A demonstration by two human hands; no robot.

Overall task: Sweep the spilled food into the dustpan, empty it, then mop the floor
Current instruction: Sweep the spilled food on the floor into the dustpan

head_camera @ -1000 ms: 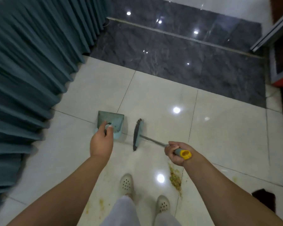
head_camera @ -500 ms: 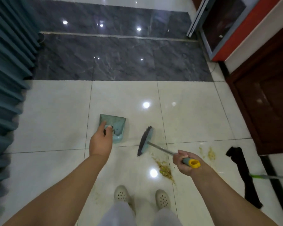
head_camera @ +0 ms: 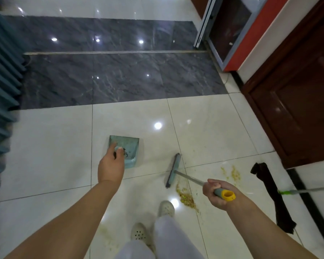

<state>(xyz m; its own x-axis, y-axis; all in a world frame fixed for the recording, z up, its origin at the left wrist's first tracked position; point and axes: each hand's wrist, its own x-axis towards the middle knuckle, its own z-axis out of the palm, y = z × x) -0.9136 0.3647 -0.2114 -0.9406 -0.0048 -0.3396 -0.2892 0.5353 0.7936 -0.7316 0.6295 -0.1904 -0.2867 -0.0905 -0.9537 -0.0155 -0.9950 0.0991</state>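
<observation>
The left hand (head_camera: 111, 168) is gripping the dustpan (head_camera: 126, 149); the right hand (head_camera: 216, 193) is gripping the broom (head_camera: 173, 171). Spilled food (head_camera: 186, 198) is lying just below the right fingers, and a mop (head_camera: 269, 195) is lying right of them.

The mop (head_camera: 269, 193) handle runs off the right edge.

Two bare hands show: the left hand (head_camera: 111, 168) and the right hand (head_camera: 216, 193). One teal dustpan (head_camera: 126, 146). One broom (head_camera: 173, 170) with a yellow-tipped handle. One mop (head_camera: 269, 193) with a dark cloth head. Two pale perforated shoes (head_camera: 166, 208). Two main patches of spilled food (head_camera: 186, 198) on the floor (head_camera: 213, 131), the other patch (head_camera: 232, 173) farther right. One brown door (head_camera: 297, 101). One blue curtain (head_camera: 2, 86).
</observation>
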